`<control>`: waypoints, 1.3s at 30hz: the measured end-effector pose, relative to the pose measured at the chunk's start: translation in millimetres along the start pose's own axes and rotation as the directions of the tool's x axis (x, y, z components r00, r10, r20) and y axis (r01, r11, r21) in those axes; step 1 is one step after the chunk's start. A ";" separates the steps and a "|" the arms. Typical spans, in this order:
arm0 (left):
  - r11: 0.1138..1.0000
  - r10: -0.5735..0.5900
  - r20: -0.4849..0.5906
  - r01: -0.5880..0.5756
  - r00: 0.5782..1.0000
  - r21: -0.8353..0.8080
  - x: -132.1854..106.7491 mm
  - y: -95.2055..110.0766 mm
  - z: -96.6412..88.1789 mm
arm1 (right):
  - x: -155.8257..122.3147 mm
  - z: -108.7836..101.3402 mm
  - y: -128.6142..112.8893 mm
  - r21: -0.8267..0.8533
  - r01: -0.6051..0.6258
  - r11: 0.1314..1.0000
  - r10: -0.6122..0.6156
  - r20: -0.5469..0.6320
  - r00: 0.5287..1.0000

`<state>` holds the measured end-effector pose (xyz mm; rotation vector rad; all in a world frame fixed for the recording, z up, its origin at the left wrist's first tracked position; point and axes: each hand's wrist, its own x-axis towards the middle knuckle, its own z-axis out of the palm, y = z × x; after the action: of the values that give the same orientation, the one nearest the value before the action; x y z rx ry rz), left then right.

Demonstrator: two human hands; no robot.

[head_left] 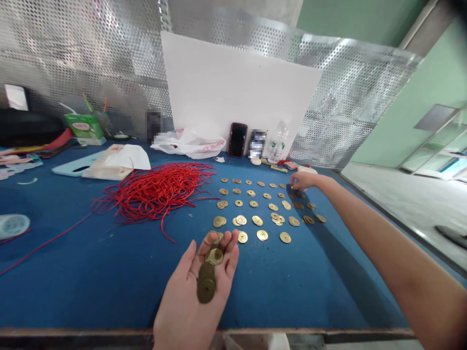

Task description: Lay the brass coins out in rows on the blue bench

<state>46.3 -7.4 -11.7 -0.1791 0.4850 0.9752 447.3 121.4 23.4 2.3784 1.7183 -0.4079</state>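
Palm up near the table's front, my left hand [199, 296] cradles several brass coins [206, 284] with square holes, fanned in an overlapping row from palm to fingers. Its fingers curl slightly around them. My right hand [302, 180] reaches far across to the back right. Thumb and fingers there pinch a small coin [292, 186] just above the table, at the right end of the back row. Between the hands, more holed coins [257, 220] lie in rows on the blue table [120, 277], some single, some in small overlapping piles.
A tangled heap of red cord [164, 189] lies left of the coins. Behind stand a phone [237, 140], a plastic bottle [279, 143] and a crumpled white bag [193, 143]. A green box [84, 128] and a clear roll [13, 226] are at the left.
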 end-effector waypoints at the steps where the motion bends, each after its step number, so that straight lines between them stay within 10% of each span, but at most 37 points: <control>1: 1.000 -0.002 0.002 0.002 1.000 0.011 -0.2 0.2 -0.1 | 0.5 0.3 0.4 -0.001 0.002 1.000 -0.002 -0.006 1.000; 16: 0.987 0.091 0.058 -0.097 0.994 0.125 1.2 0.4 -4.6 | -16.1 6.1 -4.1 -0.120 0.095 0.988 -0.115 -0.181 0.977; 23: 0.985 0.097 -0.026 -0.092 0.995 0.149 0.2 -4.5 8.6 | -70.8 10.9 -33.3 -0.100 0.284 0.954 -0.301 -0.325 0.897; 28: 0.983 0.079 -0.013 -0.075 0.997 0.166 6.6 -0.2 2.5 | -124.3 20.0 -70.4 0.020 0.578 0.816 -0.575 -0.081 0.814; 39: 0.986 0.042 0.088 -0.055 0.995 0.160 3.1 -0.6 -8.6 | -128.7 26.4 -94.3 0.011 0.605 0.796 -0.605 0.038 0.795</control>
<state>45.5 -8.5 -20.8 0.0207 0.4912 0.9818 316.9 27.5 41.4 1.7338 2.4349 -0.5279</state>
